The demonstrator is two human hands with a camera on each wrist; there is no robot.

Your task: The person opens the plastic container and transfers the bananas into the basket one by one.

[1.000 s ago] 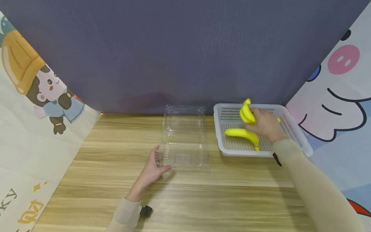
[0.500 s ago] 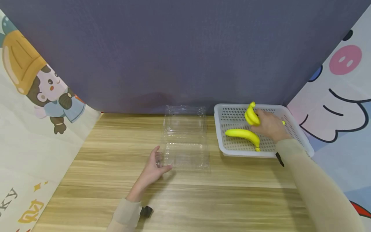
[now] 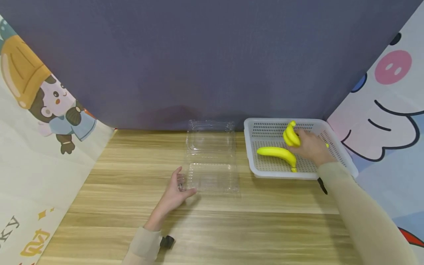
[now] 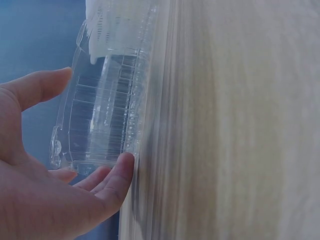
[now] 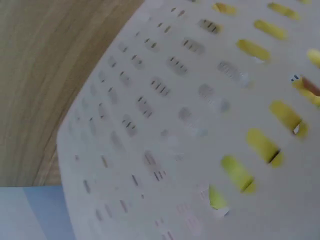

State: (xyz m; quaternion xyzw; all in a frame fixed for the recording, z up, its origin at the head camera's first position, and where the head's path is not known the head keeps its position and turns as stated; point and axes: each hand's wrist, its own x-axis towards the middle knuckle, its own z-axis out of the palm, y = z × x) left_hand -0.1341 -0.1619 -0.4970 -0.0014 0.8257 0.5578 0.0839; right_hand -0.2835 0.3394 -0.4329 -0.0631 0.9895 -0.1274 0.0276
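My right hand [image 3: 309,147] grips a small bunch of bananas [image 3: 291,135], bright yellow and smooth, low inside the white slotted basket [image 3: 250,147]. A single banana [image 3: 277,152] lies on the basket floor, left of that hand. A yellow tip [image 3: 327,145] shows just right of the hand; the rest is hidden. In the right wrist view, the basket wall [image 5: 165,130] blocks the hand, and yellow shows through its slots. My left hand [image 3: 173,193] rests at the near left corner of the hinged clear plastic container [image 3: 212,176], thumb and fingers spread about its edge.
The clear container's lid [image 3: 210,138] stands open toward the dark back panel [image 3: 212,66]. A wooden table [image 3: 232,232] lies beneath everything. Printed cartoon cloths [image 3: 43,154] border both sides, the right one close to the basket.
My right hand, with the banana bunch, has moved slightly right and lower in the basket. My left hand and the container have stayed in place.
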